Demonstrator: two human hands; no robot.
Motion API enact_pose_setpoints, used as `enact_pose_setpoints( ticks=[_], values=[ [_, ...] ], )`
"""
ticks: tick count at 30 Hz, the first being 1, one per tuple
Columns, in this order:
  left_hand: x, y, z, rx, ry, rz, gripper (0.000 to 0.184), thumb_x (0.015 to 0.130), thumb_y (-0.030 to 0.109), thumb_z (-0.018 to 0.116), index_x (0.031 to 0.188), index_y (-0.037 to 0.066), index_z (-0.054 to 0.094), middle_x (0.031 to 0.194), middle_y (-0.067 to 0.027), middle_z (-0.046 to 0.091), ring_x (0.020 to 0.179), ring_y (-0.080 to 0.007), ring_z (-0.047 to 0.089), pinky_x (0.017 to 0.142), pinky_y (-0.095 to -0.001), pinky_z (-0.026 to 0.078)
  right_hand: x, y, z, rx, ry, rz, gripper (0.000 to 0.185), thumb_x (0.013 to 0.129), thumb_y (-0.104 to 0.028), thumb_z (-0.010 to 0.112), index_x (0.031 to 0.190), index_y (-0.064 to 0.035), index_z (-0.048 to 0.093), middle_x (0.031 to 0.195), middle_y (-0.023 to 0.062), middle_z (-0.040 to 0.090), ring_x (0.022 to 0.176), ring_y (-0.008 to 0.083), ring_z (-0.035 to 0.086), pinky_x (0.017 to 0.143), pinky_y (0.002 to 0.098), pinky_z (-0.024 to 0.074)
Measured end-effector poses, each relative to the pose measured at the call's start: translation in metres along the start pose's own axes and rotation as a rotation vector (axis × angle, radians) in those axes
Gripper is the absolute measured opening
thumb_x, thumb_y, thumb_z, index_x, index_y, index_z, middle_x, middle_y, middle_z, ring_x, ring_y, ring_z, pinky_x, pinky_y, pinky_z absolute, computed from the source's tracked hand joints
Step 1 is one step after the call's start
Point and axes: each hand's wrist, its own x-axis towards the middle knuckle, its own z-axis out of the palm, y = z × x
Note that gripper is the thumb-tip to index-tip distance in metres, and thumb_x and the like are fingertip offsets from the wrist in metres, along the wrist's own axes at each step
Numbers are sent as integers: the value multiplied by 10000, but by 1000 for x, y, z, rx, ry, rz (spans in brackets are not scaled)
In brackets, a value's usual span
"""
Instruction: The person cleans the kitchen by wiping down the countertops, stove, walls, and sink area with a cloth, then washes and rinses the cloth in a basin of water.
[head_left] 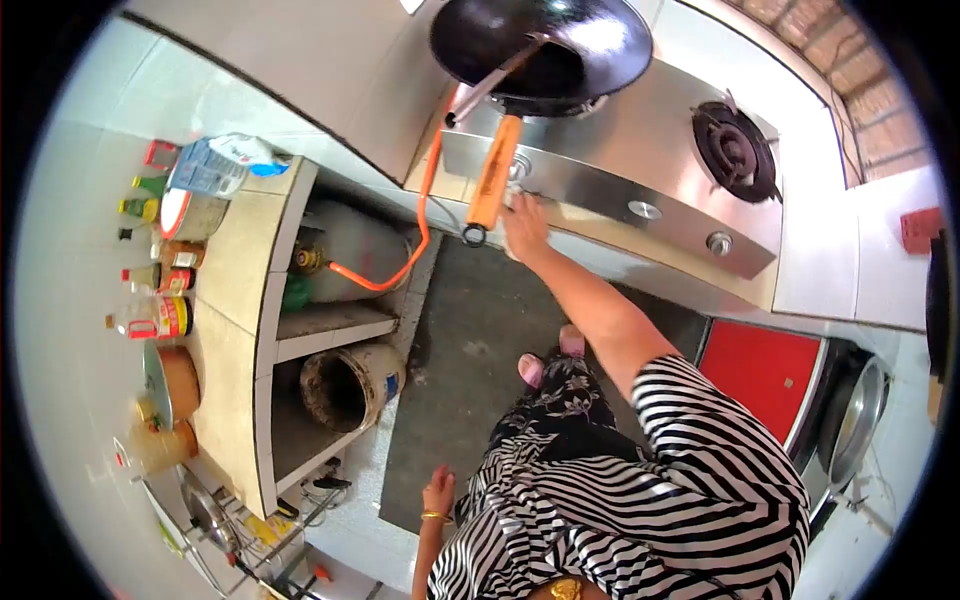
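My right hand [525, 226] reaches to the front edge of a steel gas stove [610, 180]. Its fingers are stretched out, holding nothing, just below the left knob [519, 167] and beside the wok's handle. A dark wok [610, 50] sits over the left burner, its orange wooden handle [492, 185] pointing toward me. Inside the wok rests a long metal utensil [500, 75]; its kind I cannot make out. My left hand [438, 492] hangs low at my side, away from the stove, with its fingers loosely curled and nothing visible in them.
An orange hose [425, 210] runs to a gas cylinder [350, 250] under the counter. Below it lies a dirty bucket [375, 385]. Bottles [165, 316] and containers line the left counter [225, 290]. The right burner [735, 152] bears no pot. A red panel [755, 375] stands at right.
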Motion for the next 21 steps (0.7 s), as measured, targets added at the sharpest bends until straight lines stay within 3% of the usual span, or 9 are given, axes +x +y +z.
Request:
enact_pose_setpoints(
  ticks=[3, 5, 7, 12, 14, 15, 17, 19, 21],
  values=[
    [-8, 17, 4, 188, -2, -47, 329, 781, 180, 531, 1104, 125, 501, 820, -97, 618, 703, -153, 600, 633, -280, 472, -38, 27, -24, -75, 9, -169, 366, 730, -66, 444, 1095, -40, 433, 1210, 195, 340, 1137, 333, 320, 931, 385, 288],
    [-13, 15, 13, 163, 35, -55, 325, 775, 218, 535, 1090, 145, 508, 821, -102, 615, 702, -175, 602, 637, -294, 471, -50, 42, -27, -99, -97, -196, 415, 728, -70, 470, 1132, -4, 401, 1226, 178, 288, 1138, 339, 299, 930, 371, 287],
    [-15, 26, 11, 175, -4, -69, 339, 774, 287, 501, 1093, 175, 494, 814, -136, 603, 764, -322, 574, 674, -403, 446, -45, 36, -27, -110, -106, -204, 420, 729, -67, 465, 1139, -4, 401, 1224, 182, 294, 1131, 340, 303, 929, 373, 287],
    [-14, 40, 5, 79, 64, -100, 327, 773, 277, 497, 1078, 159, 507, 810, -136, 604, 773, -310, 576, 684, -390, 448, -18, -18, -18, -22, -137, 31, 418, 734, -68, 457, 1144, -2, 405, 1208, 182, 324, 1094, 335, 330, 916, 381, 298],
    [-9, 33, 2, 33, 77, -121, 322, 772, 269, 498, 1072, 155, 512, 807, -134, 604, 772, -307, 577, 685, -384, 449, -4, -23, 10, 368, -37, 105, 376, 762, -85, 435, 1129, -3, 419, 1195, 163, 350, 1074, 314, 348, 886, 390, 322],
    [-7, 21, -1, 73, 55, -109, 326, 771, 270, 507, 1077, 158, 507, 807, -131, 605, 769, -305, 577, 684, -380, 451, 4, -25, 34, 365, -37, 107, 376, 762, -85, 435, 1129, -3, 419, 1195, 163, 350, 1074, 314, 348, 886, 390, 322],
    [6, -5, -13, 125, 34, -82, 332, 769, 270, 515, 1082, 161, 502, 807, -127, 605, 767, -304, 577, 684, -377, 452, 22, -35, 81, -188, 84, 86, 382, 733, -76, 485, 1106, -7, 443, 1199, 132, 359, 1037, 310, 377, 809, 369, 396],
    [26, -29, -36, 90, -1, 56, 349, 773, 296, 519, 1099, 174, 487, 824, -120, 608, 764, -293, 580, 679, -379, 453, 39, -77, 39, -216, -30, 61, 382, 748, -76, 457, 1123, -10, 434, 1201, 134, 355, 1015, 312, 386, 818, 365, 394],
    [46, -56, -66, 147, -108, -78, 363, 775, 330, 516, 1110, 198, 478, 855, -106, 610, 776, -287, 582, 686, -381, 454, 51, -98, 47, -192, -67, 105, 383, 743, -69, 456, 1121, -7, 434, 1196, 134, 357, 1008, 310, 388, 836, 363, 383]
  ],
)
